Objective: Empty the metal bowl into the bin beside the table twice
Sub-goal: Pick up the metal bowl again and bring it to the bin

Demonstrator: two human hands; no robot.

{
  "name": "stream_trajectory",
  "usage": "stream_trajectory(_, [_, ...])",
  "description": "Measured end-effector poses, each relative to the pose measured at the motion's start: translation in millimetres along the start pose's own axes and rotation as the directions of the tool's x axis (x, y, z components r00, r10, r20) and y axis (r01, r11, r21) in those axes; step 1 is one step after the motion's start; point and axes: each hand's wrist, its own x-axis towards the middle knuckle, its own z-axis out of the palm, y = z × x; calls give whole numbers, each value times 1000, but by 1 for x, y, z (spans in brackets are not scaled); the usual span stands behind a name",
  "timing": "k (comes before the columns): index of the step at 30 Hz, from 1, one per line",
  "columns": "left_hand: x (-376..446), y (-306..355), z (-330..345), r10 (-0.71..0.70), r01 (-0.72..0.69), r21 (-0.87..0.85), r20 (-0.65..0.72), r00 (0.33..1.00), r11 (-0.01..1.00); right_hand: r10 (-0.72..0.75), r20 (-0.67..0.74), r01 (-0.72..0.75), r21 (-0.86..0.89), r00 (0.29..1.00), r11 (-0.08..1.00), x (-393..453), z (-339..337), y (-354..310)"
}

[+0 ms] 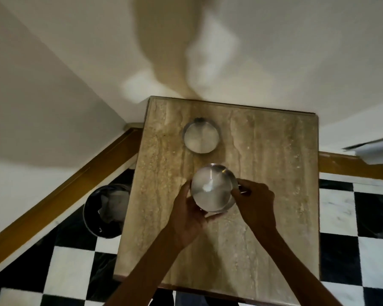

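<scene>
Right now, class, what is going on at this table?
A person's left hand and right hand grip the near metal bowl from both sides over the stone table. A second metal bowl sits farther back. The bin stands on the floor left of the table, with crumpled paper inside.

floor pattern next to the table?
Black-and-white checkerboard tiles on the floor, clearest in the head view.

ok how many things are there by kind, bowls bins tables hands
metal bowls: 2 (near one held by both hands, far one on the table)
bins: 1
tables: 1
hands: 2 (left, right)
total: 6
</scene>
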Motion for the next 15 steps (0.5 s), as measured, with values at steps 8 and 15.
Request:
stream_trajectory(8, [-85, 50, -137, 132, -24, -347, 292, 947, 938, -142, 353, 147, 12, 925, 989, -66, 128, -72])
stream_trajectory(15, [-105, 119, -241, 355, -368, -158, -102, 929, 916, -225, 546, 226, 66, 807, 972, -87, 249, -101])
